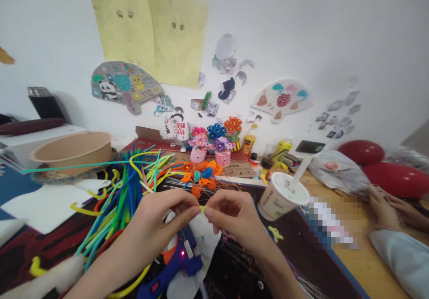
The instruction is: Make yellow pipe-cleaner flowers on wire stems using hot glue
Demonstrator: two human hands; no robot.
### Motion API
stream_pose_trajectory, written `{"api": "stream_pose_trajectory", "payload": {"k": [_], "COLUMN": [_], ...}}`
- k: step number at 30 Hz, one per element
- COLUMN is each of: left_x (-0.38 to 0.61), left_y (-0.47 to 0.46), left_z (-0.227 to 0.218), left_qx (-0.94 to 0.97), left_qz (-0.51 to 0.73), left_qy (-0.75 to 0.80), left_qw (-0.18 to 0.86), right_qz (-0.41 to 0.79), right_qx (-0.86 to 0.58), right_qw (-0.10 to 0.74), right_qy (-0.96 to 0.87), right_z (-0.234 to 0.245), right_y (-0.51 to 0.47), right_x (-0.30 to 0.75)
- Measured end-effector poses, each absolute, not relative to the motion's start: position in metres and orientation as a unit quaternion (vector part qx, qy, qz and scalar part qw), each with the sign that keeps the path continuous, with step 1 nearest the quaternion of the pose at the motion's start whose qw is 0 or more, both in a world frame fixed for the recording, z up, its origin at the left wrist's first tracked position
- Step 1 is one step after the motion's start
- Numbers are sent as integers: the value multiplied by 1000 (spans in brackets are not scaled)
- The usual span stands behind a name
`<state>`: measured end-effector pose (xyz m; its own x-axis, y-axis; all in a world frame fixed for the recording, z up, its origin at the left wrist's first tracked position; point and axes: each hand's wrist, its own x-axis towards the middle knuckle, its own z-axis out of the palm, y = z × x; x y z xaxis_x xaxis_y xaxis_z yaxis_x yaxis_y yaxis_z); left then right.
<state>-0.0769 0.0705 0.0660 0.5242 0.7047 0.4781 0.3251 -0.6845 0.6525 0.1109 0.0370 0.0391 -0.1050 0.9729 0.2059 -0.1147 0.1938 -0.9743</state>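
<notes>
The person's left hand (167, 212) and right hand (234, 212) nearly meet at the fingertips above the dark mat (300, 234), each pinching with thumb and forefinger. Bare forearms slant inward, the right nearer the mat's right edge.

Glue gun (174, 263) smooth plastic; yellow piece (202, 209) perhaps fuzzy.

- Right of centre, upper half: a red double-happiness sign, 囍 (283, 100), on the white fan (268, 98).
- Centre: red Chinese characters on a white label (181, 131) – too blurred to read surely.
- Print on the paper cup (276, 198) and plastic bag (338, 176), lower and middle right – illegible.
</notes>
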Motion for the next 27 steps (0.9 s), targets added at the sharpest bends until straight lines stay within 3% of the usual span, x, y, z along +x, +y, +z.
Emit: {"api": "stream_pose_trajectory", "payload": {"k": [4, 11, 27], "left_x": [-77, -78, -79], "left_y": [70, 68, 64], "left_z": [64, 60, 56], "left_qx": [802, 834, 855], "left_qz": [337, 412, 437], "left_qy": [335, 291, 248], "left_qw": [362, 222, 127], "right_qz": [493, 501, 549], "right_qx": [-399, -394, -388], "right_qw": [536, 534, 546], "right_qy": [-557, -556, -501], "right_z": [38, 35, 28], "right_y": [36, 36, 37], "right_x": [109, 108, 104]}}
